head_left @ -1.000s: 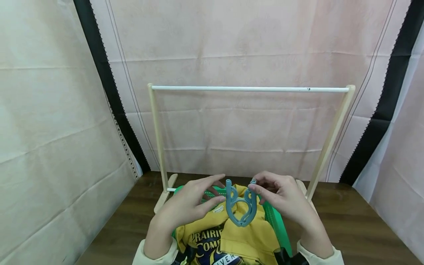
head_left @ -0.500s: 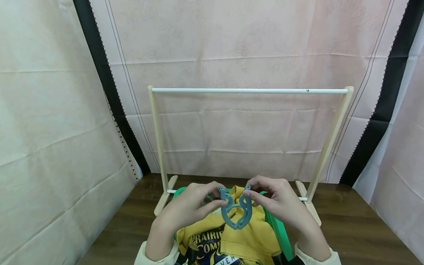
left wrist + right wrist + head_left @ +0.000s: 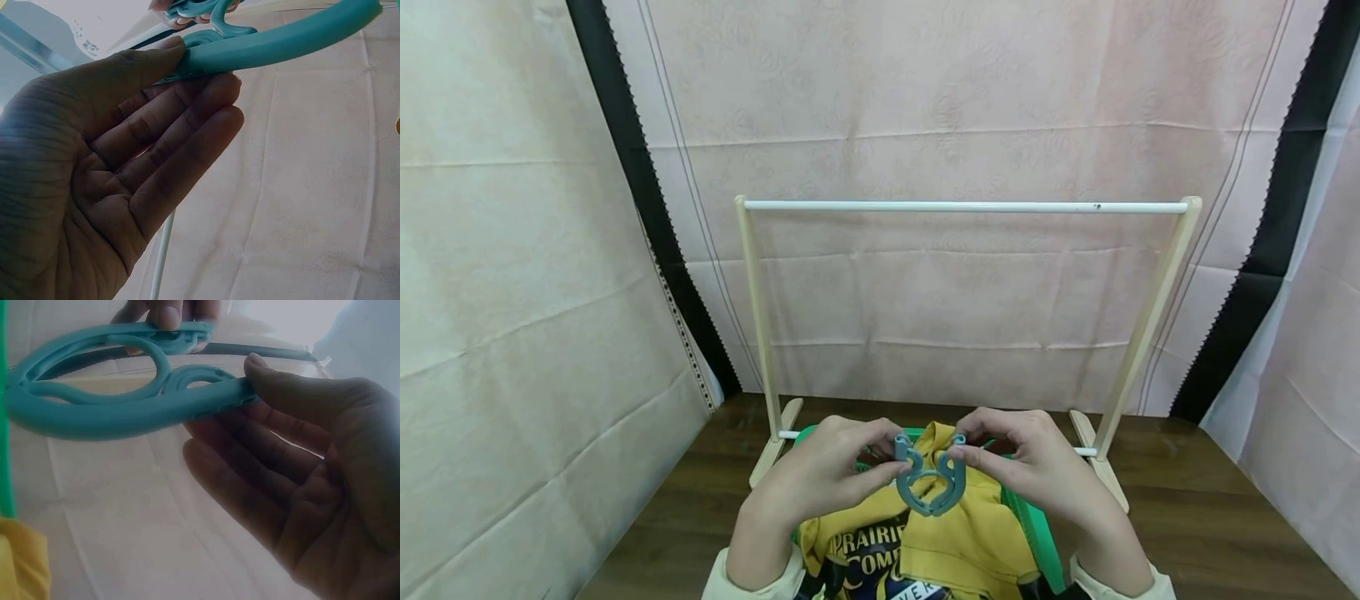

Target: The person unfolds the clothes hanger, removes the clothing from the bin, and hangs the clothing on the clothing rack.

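Fingers and thumb of the left hand point(image 3: 823, 467) pinch 1 end of a blue-green looped plastic piece point(image 3: 931, 507), while the right hand point(image 3: 1033, 454) pinches its other end in the same way. The piece is horseshoe-shaped, with a rounded loop inside, and is held up over a green basket point(image 3: 1037, 533), its curved side toward the wearer. Pale sleeve cuffs point(image 3: 752, 579) circle both wrists, 1 at either side of the basket's near part. Below the plastic piece, a yellow garment point(image 3: 966, 533) is heaped in the basket. Its dark printed patch point(image 3: 872, 554) carries lettering that begins "PRAIRI" and "COM"; a lower line is cut off and hard to read. Under the basket spreads a dark brown wood-look table point(image 3: 1210, 500). Behind the basket rises a rack point(image 3: 758, 325) with 2 cream uprights, 1 to each side, and a white top bar point(image 3: 962, 206) running level well above it. Farthest back, beyond the basket and rack, hangs creased pale fabric point(image 3: 962, 83), flanked by 2 slanting black bands point(image 3: 647, 192).
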